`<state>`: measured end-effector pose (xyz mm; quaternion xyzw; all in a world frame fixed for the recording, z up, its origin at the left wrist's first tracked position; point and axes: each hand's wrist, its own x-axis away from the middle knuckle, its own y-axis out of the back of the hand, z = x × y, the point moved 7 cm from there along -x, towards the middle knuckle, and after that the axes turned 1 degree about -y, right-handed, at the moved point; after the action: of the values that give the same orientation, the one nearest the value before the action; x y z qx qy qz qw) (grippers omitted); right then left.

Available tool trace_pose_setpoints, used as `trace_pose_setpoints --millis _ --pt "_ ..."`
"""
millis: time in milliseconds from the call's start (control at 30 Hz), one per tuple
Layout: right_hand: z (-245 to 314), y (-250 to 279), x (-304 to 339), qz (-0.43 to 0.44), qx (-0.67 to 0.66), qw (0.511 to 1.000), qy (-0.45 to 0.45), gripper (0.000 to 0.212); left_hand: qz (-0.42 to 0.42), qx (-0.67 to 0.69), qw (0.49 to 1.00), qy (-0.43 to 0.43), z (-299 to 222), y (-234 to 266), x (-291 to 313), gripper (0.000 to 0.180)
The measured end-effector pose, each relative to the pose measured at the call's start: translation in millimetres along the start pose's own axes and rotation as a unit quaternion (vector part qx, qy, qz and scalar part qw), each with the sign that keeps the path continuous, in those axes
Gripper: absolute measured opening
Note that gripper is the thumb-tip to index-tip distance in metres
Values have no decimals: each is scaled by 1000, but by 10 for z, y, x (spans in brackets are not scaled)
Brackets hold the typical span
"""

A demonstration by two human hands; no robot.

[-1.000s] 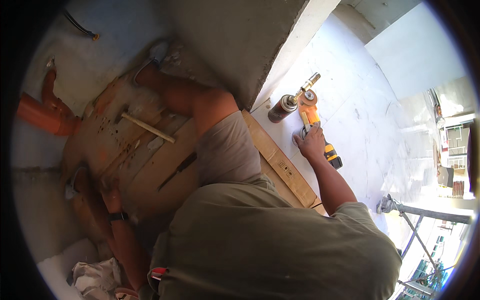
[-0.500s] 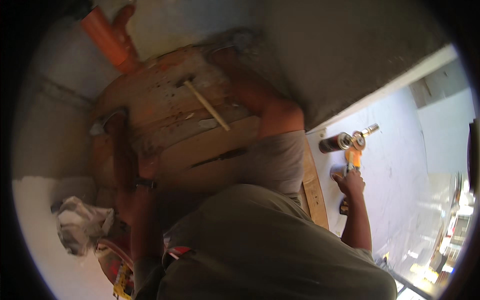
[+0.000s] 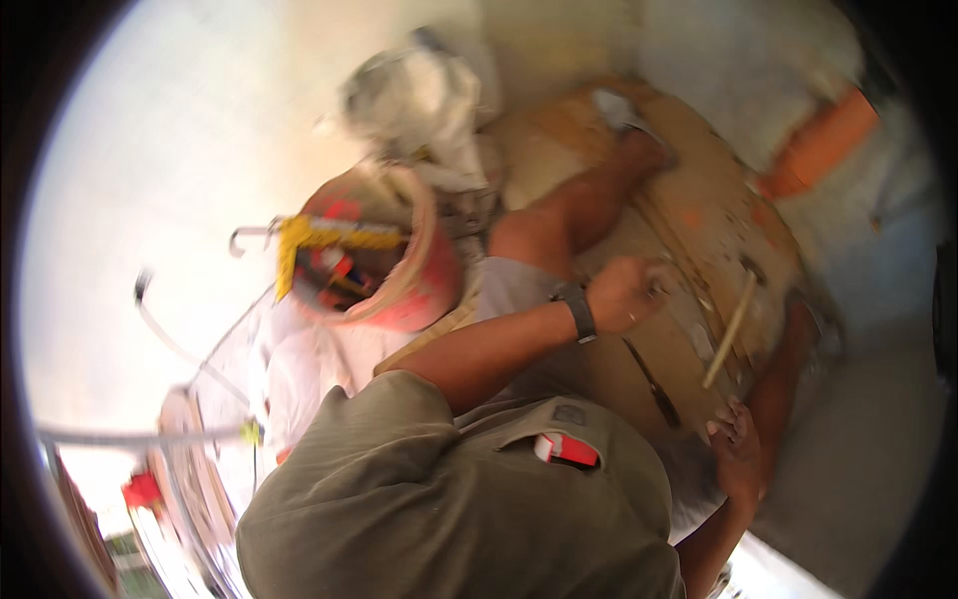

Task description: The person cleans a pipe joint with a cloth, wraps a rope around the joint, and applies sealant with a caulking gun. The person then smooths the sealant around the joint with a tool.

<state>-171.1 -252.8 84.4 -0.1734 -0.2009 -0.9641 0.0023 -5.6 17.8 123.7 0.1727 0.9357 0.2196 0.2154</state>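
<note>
Grey wall [image 3: 863, 449] at right, brown-covered floor [image 3: 559, 145], metal pole [image 3: 150, 437], bright light lower left

No readable text, labels, numbers or signs.

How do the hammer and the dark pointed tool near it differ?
The hammer has a pale handle and a dark head; the dark pointed tool looks dark throughout and tapers. In the picture, the hammer slants down leftward, the dark pointed tool down rightward. Both lie unheld on the brown ground covering.
</note>
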Motion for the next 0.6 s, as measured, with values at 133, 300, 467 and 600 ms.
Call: trace_pose_setpoints --millis 133,300,467,600 --pt "-35 -326 -824 113 138 984 14 60 -74 4 997 9 -335 721 343 30" --pt "-362 -640 -1350 84 30 995 -54 53 -117 -184 976 -15 -485 1600 852 41" --pt "-827 -629 -1333 -5 87 993 -84 41 -189 -255 939 129 -240 2659 1270 33" --pt "-1014 -496 -1352 -58 19 994 -87 36 -189 -386 884 182 -53 3274 1463 33"
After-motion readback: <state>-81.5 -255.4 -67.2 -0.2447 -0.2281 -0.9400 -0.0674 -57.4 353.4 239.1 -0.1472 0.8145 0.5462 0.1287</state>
